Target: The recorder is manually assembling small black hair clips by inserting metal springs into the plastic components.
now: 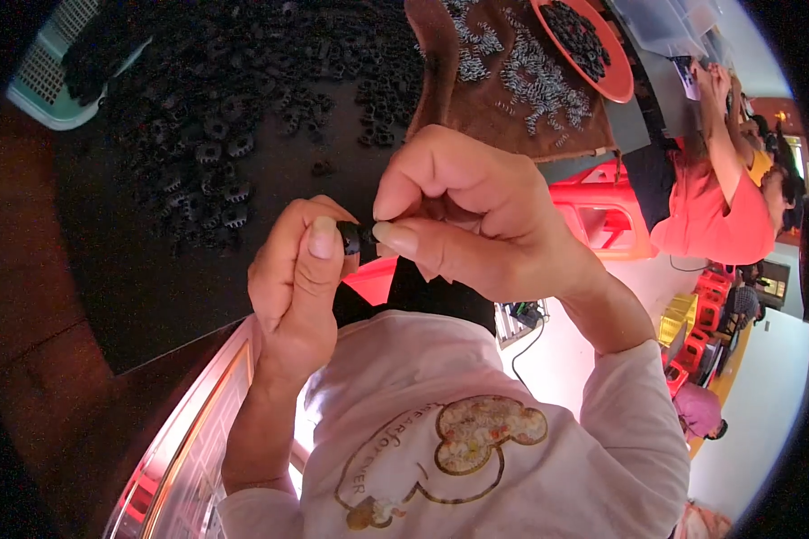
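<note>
My left hand (289, 283) is closed with thumb and fingers round a small black round plastic part (350, 238), held just above the near edge of the dark tabletop (270, 211). From the right, my right hand (490, 216) comes in with thumb and forefinger pinched at a tiny dark piece (376, 232) beside that part. The piece is mostly covered by the fingertips, so its kind is unclear. Beyond both hands, a large heap of black toothed plastic parts (211, 148) spreads over the table.
Small metal springs (539, 76) lie scattered on a brown cloth (439, 85). An orange-red bowl (622, 83) holds black pieces. At far left stands a pale green basket (58, 112). Red stools (616, 220) and a person in a red shirt (719, 216) are to the right.
</note>
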`<control>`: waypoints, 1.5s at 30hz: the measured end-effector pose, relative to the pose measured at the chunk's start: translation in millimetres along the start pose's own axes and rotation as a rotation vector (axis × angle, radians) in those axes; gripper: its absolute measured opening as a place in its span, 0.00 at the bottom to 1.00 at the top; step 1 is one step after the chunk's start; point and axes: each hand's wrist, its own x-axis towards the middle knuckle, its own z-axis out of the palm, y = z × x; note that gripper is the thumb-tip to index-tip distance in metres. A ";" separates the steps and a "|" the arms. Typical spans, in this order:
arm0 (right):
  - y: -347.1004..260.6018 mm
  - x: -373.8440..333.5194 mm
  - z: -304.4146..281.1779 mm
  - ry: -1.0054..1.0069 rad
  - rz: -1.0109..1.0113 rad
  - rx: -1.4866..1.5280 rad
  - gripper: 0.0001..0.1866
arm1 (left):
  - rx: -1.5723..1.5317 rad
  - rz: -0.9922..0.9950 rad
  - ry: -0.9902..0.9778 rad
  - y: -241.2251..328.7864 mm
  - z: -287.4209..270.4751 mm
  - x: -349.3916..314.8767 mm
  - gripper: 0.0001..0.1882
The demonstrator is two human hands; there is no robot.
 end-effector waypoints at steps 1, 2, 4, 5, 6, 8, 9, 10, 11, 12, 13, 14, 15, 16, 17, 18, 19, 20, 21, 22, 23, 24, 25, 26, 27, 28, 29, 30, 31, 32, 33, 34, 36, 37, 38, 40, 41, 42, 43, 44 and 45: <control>1.4 -0.4 0.3 0.009 -0.021 -0.020 0.05 | -0.011 -0.039 -0.003 -1.5 -2.1 -1.6 0.16; 2.5 -0.6 0.5 0.017 -0.041 -0.040 0.05 | -0.021 -0.078 -0.006 -2.6 -3.0 -2.5 0.17; 3.8 0.3 0.1 0.009 -0.067 -0.043 0.04 | -0.026 -0.076 -0.007 -3.4 -2.7 -2.8 0.17; 4.2 0.5 -0.2 0.000 -0.092 -0.047 0.04 | -0.032 -0.073 -0.008 -3.5 -2.4 -3.0 0.17; 4.6 -0.1 0.1 0.001 -0.090 -0.045 0.04 | -0.033 -0.075 -0.009 -3.4 -2.5 -3.3 0.17; 5.2 -1.3 0.3 0.012 -0.036 0.058 0.04 | -0.010 -0.083 -0.007 -2.4 -2.8 -3.5 0.17; 4.9 -1.4 -0.6 0.013 -0.034 0.059 0.04 | -0.010 -0.086 -0.007 -2.3 -2.9 -3.0 0.17; 4.0 -1.1 -1.9 0.003 -0.011 0.080 0.04 | -0.010 -0.087 -0.009 -2.1 -3.3 -2.4 0.17; 3.8 -0.5 -2.8 -0.007 0.012 0.101 0.04 | -0.009 -0.088 -0.010 -2.1 -3.6 -1.7 0.17; 4.9 0.2 -2.8 -0.008 0.013 0.102 0.04 | -0.009 -0.090 -0.009 -1.9 -3.8 -1.0 0.17; 6.1 0.7 -2.7 -0.008 -0.001 0.119 0.04 | -0.014 -0.083 -0.004 -1.7 -3.5 -0.2 0.17; 6.8 1.2 -2.8 -0.009 -0.014 0.135 0.03 | -0.019 -0.077 0.000 -1.5 -3.3 0.3 0.17; 6.9 1.8 -3.3 -0.009 -0.012 0.136 0.03 | -0.019 -0.078 0.001 -1.5 -3.4 0.7 0.17; 7.3 2.4 -3.8 -0.018 -0.023 0.133 0.03 | -0.018 -0.085 0.001 -1.9 -3.7 1.0 0.17; 7.5 3.0 -4.2 -0.028 -0.033 0.130 0.03 | -0.018 -0.091 0.001 -2.2 -4.0 1.4 0.17; 6.8 3.9 -3.5 -0.028 -0.031 0.131 0.03 | -0.018 -0.093 0.002 -2.3 -4.7 1.9 0.17; 5.1 5.4 -1.8 0.004 0.007 0.170 0.02 | -0.006 -0.102 -0.014 -1.8 -5.8 2.4 0.18; 4.0 6.4 -0.9 0.036 0.044 0.209 0.03 | 0.006 -0.111 -0.029 -1.1 -6.3 2.8 0.18; 3.8 7.0 -1.3 0.036 0.046 0.210 0.03 | 0.006 -0.114 -0.029 0.7 -3.8 4.5 0.18; 3.9 8.2 -1.7 0.037 0.038 0.186 0.03 | -0.001 -0.070 -0.014 3.3 0.2 7.4 0.16; 3.9 9.0 -2.1 0.037 0.029 0.162 0.03 | -0.009 -0.026 0.001 4.7 2.3 9.0 0.16; 3.8 9.4 -2.3 0.038 0.032 0.163 0.03 | -0.009 -0.029 0.002 3.9 0.6 8.6 0.16; 4.0 9.4 -2.8 0.035 0.041 0.158 0.03 | -0.018 -0.052 -0.007 2.0 -2.0 7.4 0.16; 4.3 9.3 -3.0 0.033 0.051 0.152 0.03 | -0.027 -0.075 -0.016 0.8 -3.4 6.5 0.17; 5.3 9.0 -2.4 0.032 0.053 0.153 0.03 | -0.028 -0.077 -0.015 0.8 -2.1 6.0 0.17; 6.4 8.2 -1.4 0.017 0.006 0.129 0.04 | 0.000 -0.060 0.003 1.5 0.6 5.9 0.17; 7.1 7.5 -0.3 0.001 -0.041 0.105 0.04 | 0.029 -0.043 0.022 1.9 2.4 5.7 0.17; 7.2 7.1 1.0 0.004 -0.039 0.104 0.04 | 0.027 -0.044 0.019 1.9 3.0 5.4 0.17; 7.9 6.9 2.6 0.014 -0.041 0.106 0.04 | 0.061 -0.019 0.029 1.3 3.1 4.9 0.18; 8.5 6.6 3.7 0.025 -0.042 0.107 0.05 | 0.095 0.006 0.038 0.6 3.1 4.4 0.18; 9.5 6.6 3.7 0.027 -0.041 0.106 0.05 | 0.093 0.005 0.036 -0.7 3.0 3.6 0.18; 10.5 7.2 3.5 0.016 -0.076 0.070 0.05 | 0.122 0.012 0.050 -2.3 2.7 2.4 0.18; 9.5 7.5 3.4 0.005 -0.109 0.034 0.05 | 0.150 0.018 0.063 -2.8 1.8 0.5 0.19; 6.4 7.6 2.6 -0.004 -0.087 0.024 0.05 | 0.165 0.013 0.057 -2.4 1.3 -0.1 0.19; 4.8 7.6 2.2 -0.014 -0.065 0.015 0.05 | 0.179 0.008 0.051 -2.3 1.0 -0.5 0.19; 6.8 7.8 2.3 -0.009 -0.110 -0.029 0.05 | 0.188 0.026 0.045 -4.3 1.0 0.5 0.19; 8.0 8.2 2.2 -0.004 -0.156 -0.073 0.05 | 0.197 0.046 0.039 -5.2 0.9 0.8 0.20; 7.8 9.0 0.9 -0.004 -0.155 -0.072 0.05 | 0.198 0.044 0.039 -4.3 0.6 0.9 0.20; 5.8 10.2 -1.0 -0.018 -0.192 -0.150 0.05 | 0.210 0.005 0.029 -1.5 0.0 1.3 0.20; 4.7 10.8 -1.9 -0.032 -0.228 -0.229 0.05 | 0.222 -0.034 0.020 0.2 -0.4 1.3 0.21; 4.4 10.4 -1.0 -0.032 -0.227 -0.226 0.05 | 0.223 -0.036 0.019 0.7 -0.1 0.3 0.21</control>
